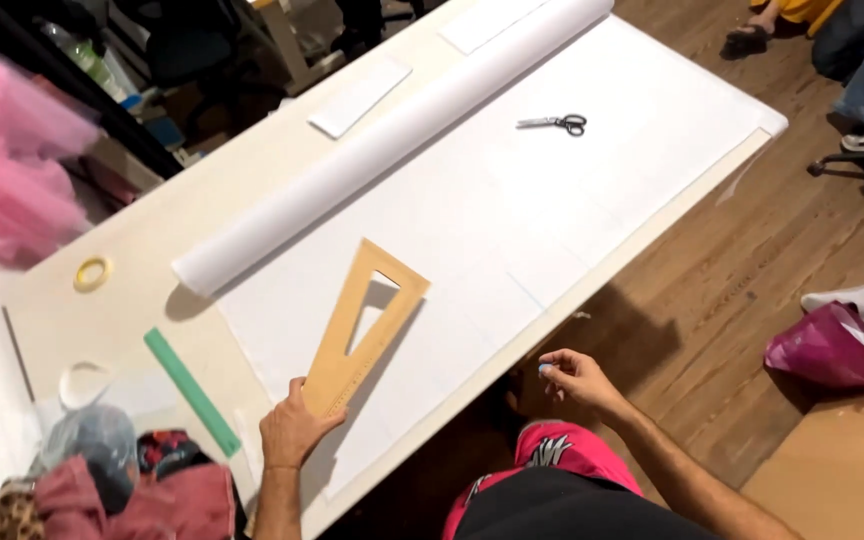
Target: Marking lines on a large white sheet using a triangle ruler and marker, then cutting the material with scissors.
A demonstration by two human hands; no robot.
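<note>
My left hand (292, 432) grips the narrow end of a tan wooden triangular ruler (362, 325) and holds it tilted up off the white paper sheet (512, 210) spread on the table. My right hand (572, 378) hovers off the table's near edge, fingers pinched on a small pale blue piece, likely chalk (545, 369). The sheet unrolls from a long white paper roll (392, 135) lying diagonally across the table.
Scissors (557, 123) lie on the far part of the sheet. A green flat ruler (192, 392), a yellow tape ring (92, 273), a clear tape ring (84, 383) and bunched fabric (102, 480) sit at left. A pink bag (827, 348) is on the wooden floor; another person's legs at top right.
</note>
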